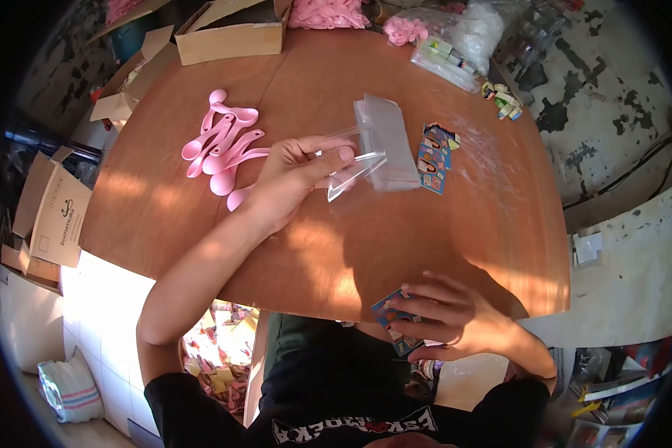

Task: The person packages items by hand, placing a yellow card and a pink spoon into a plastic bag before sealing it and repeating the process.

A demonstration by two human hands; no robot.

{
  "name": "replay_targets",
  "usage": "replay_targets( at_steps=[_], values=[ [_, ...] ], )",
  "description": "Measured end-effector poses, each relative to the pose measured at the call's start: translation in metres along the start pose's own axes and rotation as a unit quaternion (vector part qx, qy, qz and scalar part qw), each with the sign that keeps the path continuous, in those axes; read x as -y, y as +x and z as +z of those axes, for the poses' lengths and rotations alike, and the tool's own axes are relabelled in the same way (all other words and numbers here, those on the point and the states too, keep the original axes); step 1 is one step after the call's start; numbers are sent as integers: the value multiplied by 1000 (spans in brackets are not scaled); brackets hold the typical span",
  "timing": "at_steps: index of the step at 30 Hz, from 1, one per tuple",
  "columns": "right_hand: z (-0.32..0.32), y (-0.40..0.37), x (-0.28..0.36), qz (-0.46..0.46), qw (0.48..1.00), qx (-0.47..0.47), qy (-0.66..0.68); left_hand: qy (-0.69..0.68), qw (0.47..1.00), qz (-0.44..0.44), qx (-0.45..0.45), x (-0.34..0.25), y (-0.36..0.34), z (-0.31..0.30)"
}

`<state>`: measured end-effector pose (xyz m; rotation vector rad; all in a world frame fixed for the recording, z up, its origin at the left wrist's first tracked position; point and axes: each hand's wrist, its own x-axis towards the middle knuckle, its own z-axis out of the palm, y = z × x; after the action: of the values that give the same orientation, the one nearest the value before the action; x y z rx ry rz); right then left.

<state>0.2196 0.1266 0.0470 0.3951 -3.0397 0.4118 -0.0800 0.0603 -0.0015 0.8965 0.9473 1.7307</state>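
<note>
My left hand [299,175] pinches a clear plastic bag [358,168] between thumb and fingers above the middle of the table. Just beyond it lies a stack of clear plastic bags [396,142]. Beside that stack are blue printed cards [432,160]. At the table's front edge my right hand [452,317] has its fingers over a blue printed card [393,317] and grips it, with the thumb mostly hidden. To the left of my left hand is a loose pile of pink plastic scoops [224,145], one partly covered by my wrist.
Cardboard boxes [231,41] and pink items [328,13] line the far edge. Plastic packs [448,63] and small folded pieces [502,101] sit at the far right. Below the table on the left stands a container of pink and yellow pieces [220,343].
</note>
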Motion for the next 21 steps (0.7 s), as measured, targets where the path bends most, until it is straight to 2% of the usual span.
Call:
replay_targets(
  at_steps=[2, 4, 8, 13, 15, 16, 18, 19, 21],
  values=[
    [21, -4, -5, -3, 999, 40, -15, 9, 1000, 7, -9, 1, 0, 2],
    [29, -5, -5, 44, 991, 78, -99, 11, 1000, 7, -17, 1, -1, 4],
    [36, -10, -10, 103, 987, 41, -118, 25, 999, 6, -24, -1, -1, 7],
    [33, -14, -10, 52, 992, 23, -117, 12, 1000, 6, -12, -1, -2, 5],
    [34, -17, -15, -1, 994, -70, -89, 26, 999, 7, -22, -1, -3, 7],
    [27, -19, -17, -1, 994, -69, -89, 40, 999, 8, -31, -1, -3, 8],
    [-1, -17, -17, 35, 988, -147, -27, 43, 999, 5, -24, -1, -4, 10],
    [-19, -7, -15, 45, 978, -196, -54, 48, 999, 2, -17, -2, -4, 11],
    [-27, 7, -31, 45, 942, -332, -13, 65, 998, -1, -7, 3, -3, 8]
  ],
)
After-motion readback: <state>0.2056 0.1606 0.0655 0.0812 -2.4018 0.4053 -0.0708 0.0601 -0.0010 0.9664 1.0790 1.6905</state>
